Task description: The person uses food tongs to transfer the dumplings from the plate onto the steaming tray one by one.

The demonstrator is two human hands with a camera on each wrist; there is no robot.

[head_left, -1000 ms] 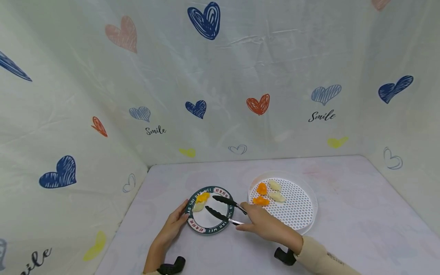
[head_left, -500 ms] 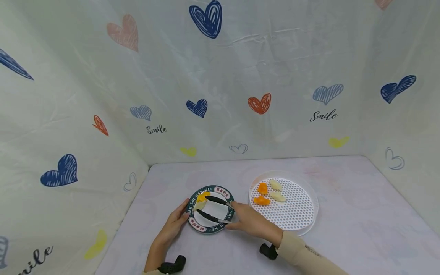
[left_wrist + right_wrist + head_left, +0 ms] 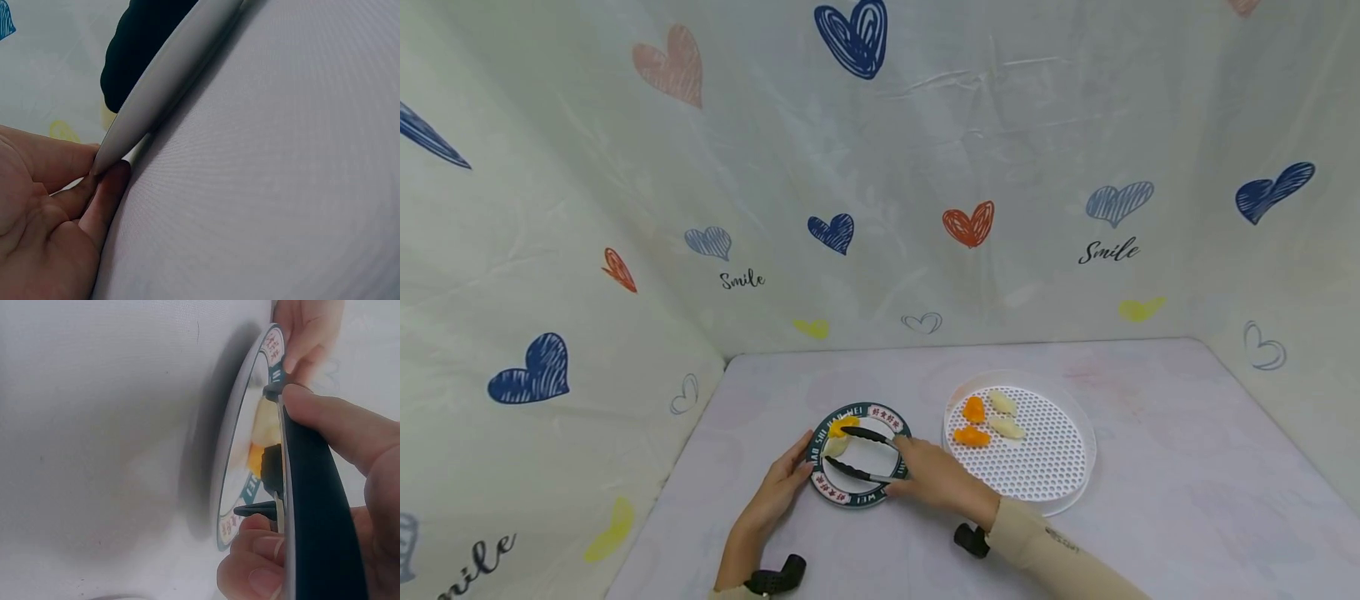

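Left hand (image 3: pixel 775 493) pinches plate (image 3: pixel 868 456) at its left rim. Right hand (image 3: pixel 938 472) grips tongs (image 3: pixel 868 435) over plate, thumb and fingers kept apart by spread handles. Yellow piece (image 3: pixel 842 425), pale piece (image 3: pixel 836 447) on plate's left part, near tong tips; contact unclear.

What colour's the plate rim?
Dark green plate rim, white lettering, white panels with reddish characters; head view best.
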